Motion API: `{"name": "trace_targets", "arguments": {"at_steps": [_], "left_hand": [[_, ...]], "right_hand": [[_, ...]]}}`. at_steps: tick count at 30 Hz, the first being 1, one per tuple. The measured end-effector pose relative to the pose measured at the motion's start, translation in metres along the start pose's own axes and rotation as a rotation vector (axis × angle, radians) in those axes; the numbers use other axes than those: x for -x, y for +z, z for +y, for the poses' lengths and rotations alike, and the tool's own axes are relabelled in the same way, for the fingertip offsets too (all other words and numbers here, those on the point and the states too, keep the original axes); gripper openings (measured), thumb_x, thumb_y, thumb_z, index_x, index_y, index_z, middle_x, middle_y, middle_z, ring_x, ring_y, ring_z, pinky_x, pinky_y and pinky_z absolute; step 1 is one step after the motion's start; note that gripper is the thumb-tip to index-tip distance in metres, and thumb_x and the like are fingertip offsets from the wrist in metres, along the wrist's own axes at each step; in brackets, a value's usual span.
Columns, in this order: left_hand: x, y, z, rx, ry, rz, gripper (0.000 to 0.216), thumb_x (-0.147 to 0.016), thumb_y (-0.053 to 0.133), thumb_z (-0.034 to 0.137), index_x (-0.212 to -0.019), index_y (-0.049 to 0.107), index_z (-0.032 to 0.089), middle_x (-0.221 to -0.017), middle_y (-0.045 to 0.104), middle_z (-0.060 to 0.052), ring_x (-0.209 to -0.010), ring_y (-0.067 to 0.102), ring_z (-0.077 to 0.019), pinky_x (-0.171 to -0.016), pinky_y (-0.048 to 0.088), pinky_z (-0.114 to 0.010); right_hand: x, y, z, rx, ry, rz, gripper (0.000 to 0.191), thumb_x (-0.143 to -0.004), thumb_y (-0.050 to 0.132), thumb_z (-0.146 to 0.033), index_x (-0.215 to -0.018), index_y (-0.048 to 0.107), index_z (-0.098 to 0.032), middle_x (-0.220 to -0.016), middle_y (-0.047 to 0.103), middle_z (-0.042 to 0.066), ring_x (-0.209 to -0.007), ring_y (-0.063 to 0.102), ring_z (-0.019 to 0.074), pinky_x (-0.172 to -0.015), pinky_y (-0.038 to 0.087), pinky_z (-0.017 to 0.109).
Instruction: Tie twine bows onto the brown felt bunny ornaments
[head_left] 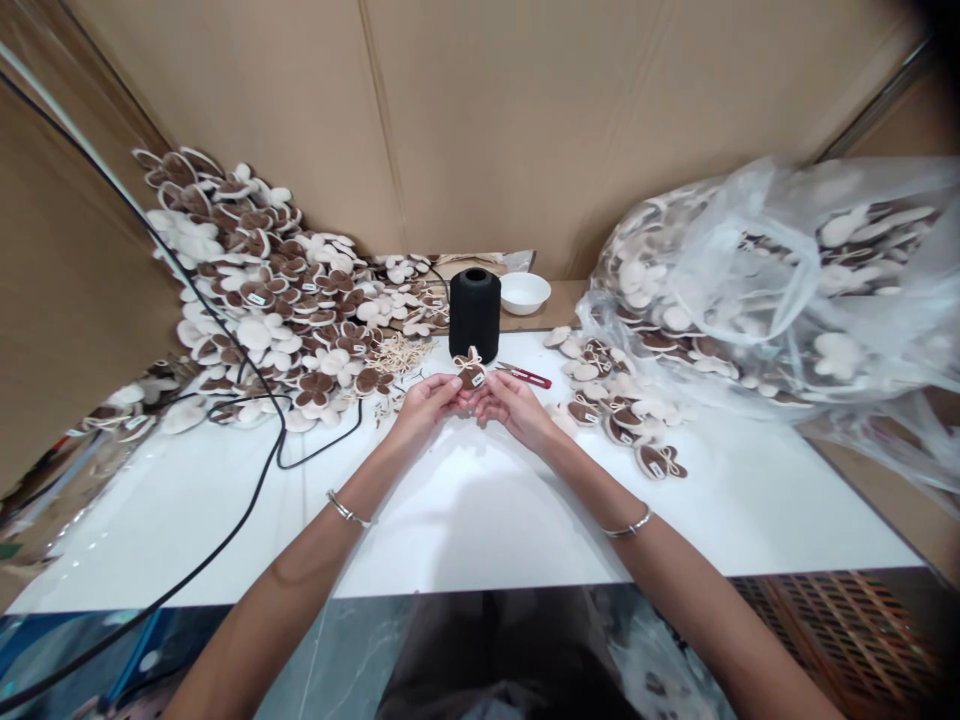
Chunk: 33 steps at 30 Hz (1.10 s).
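Both my hands meet over the white table (pixel 465 500) and together hold one small brown-and-cream felt piece (pixel 471 371) with a string bow and a tiny label. My left hand (pixel 427 403) pinches its left side, fingers closed. My right hand (pixel 512 401) pinches its right side, fingers closed as well. The piece is held just in front of a black cylinder (pixel 475 313). Red-handled snips (pixel 525 375) lie on the table right beside my right hand.
A large heap of the same felt pieces (pixel 262 300) fills the back left, with loose strings (pixel 394 355) near it. More pieces (pixel 615 400) spill from a clear plastic bag (pixel 780 290) on the right. A white bowl (pixel 524 292) sits behind. A black cable (pixel 247 440) crosses the left. Cardboard walls surround.
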<state>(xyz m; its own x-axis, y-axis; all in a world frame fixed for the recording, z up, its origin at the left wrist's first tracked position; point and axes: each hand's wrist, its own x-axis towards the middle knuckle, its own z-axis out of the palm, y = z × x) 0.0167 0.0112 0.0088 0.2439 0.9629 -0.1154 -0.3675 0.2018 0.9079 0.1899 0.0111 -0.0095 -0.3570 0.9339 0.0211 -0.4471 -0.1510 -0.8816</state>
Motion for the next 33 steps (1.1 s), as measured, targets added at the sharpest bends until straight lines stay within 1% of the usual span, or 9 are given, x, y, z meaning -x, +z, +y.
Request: {"name": "trace_targets", "arguments": {"at_steps": [7,16,21,24,26,29,33], "left_hand": [[0.0002,0.0030,-0.0025,0.022,-0.002,-0.013,0.034,-0.066,0.084,0.035,-0.083,0.066,0.011,-0.073,0.070,-0.005,-0.061,0.062,-0.0112,-0.069,0.051,-0.028],[0.0001,0.0008,-0.0050,0.018,0.019,-0.021,0.030,-0.071,0.081,0.034,-0.083,0.067,0.011,-0.074,0.070,-0.004,-0.062,0.062,-0.0099,-0.068,0.051,-0.025],[-0.0004,0.0009,-0.0051,0.031,0.017,0.002,0.031,-0.070,0.081,0.034,-0.083,0.066,0.011,-0.073,0.070,-0.004,-0.062,0.062,-0.0105,-0.068,0.050,-0.026],[-0.0003,0.0012,-0.0041,0.023,0.021,0.014,0.031,-0.069,0.081,0.034,-0.084,0.065,0.012,-0.074,0.070,-0.004,-0.063,0.063,-0.0111,-0.070,0.051,-0.028],[0.0004,0.0015,-0.0026,-0.007,0.033,0.020,0.032,-0.069,0.081,0.036,-0.084,0.065,0.012,-0.075,0.070,-0.004,-0.063,0.062,-0.0116,-0.070,0.051,-0.029],[0.0020,0.0026,0.0000,-0.128,0.073,0.030,0.033,-0.071,0.079,0.039,-0.085,0.065,0.013,-0.074,0.069,-0.004,-0.062,0.062,-0.0125,-0.067,0.050,-0.029],[0.0032,0.0038,0.0006,-0.287,0.093,-0.011,0.032,-0.073,0.077,0.041,-0.083,0.064,0.014,-0.069,0.067,-0.003,-0.060,0.060,-0.0135,-0.063,0.048,-0.028]], "right_hand": [[0.0000,0.0010,-0.0009,0.036,-0.019,0.046,0.033,-0.083,0.068,-0.048,-0.086,0.061,-0.016,-0.072,0.068,0.003,-0.055,0.061,0.0108,-0.049,0.048,0.022],[-0.0002,0.0004,-0.0001,0.051,-0.011,0.050,0.034,-0.081,0.070,-0.048,-0.088,0.061,-0.016,-0.071,0.068,0.002,-0.053,0.059,0.0098,-0.048,0.047,0.021],[0.0007,0.0026,-0.0004,0.069,-0.004,0.053,0.031,-0.079,0.072,-0.044,-0.087,0.060,-0.017,-0.068,0.067,0.001,-0.052,0.058,0.0096,-0.048,0.047,0.021],[0.0019,0.0040,-0.0016,0.072,0.001,0.052,0.028,-0.077,0.074,-0.039,-0.086,0.058,-0.018,-0.069,0.066,0.000,-0.052,0.058,0.0102,-0.049,0.047,0.022],[0.0026,0.0043,-0.0034,0.054,-0.006,0.064,0.028,-0.075,0.074,-0.034,-0.092,0.058,-0.019,-0.073,0.067,-0.001,-0.053,0.059,0.0112,-0.049,0.048,0.023],[0.0021,0.0032,-0.0059,0.074,-0.045,0.120,0.031,-0.076,0.071,-0.032,-0.101,0.058,-0.021,-0.074,0.065,-0.002,-0.057,0.061,0.0126,-0.049,0.048,0.023],[-0.0010,-0.0009,-0.0037,0.222,-0.118,0.166,0.026,-0.081,0.068,-0.038,-0.098,0.063,-0.020,-0.076,0.063,-0.001,-0.057,0.057,0.0101,-0.047,0.045,0.021]]}}
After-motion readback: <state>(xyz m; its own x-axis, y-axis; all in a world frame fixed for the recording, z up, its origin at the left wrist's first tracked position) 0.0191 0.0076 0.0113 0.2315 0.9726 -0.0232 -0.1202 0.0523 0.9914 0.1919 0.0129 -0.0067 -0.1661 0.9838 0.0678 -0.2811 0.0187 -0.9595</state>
